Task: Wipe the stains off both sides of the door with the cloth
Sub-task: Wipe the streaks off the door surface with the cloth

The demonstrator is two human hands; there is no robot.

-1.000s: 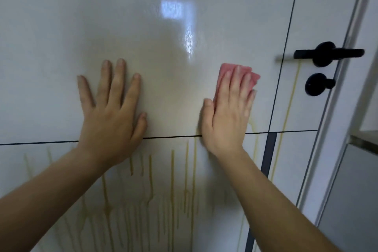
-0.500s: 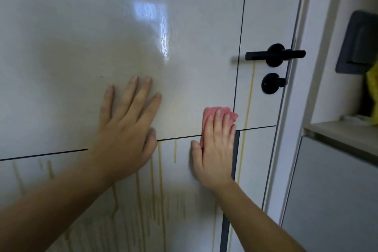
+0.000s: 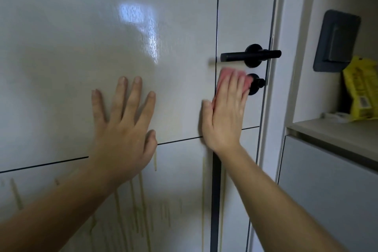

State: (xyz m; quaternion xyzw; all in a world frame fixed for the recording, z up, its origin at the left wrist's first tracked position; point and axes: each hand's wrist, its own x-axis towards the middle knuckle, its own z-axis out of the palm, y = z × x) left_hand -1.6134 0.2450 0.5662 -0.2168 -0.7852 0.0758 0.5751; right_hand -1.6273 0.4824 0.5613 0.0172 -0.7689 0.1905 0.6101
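Head view: I note the left hand [image 3: 122, 129] flat on the white door [image 3: 81, 37], fingers spread, left of the vertical seam. The right hand [image 3: 225, 116], fingers straight and together, presses the pink cloth [image 3: 248, 81] against the door just below the black lever handle [image 3: 250, 55], with the cloth's right edge at the round lock knob [image 3: 257, 86]. Yellowish drip stains [image 3: 143, 200] streak the lower panel under both hands. I read the right fingertips as blurred.
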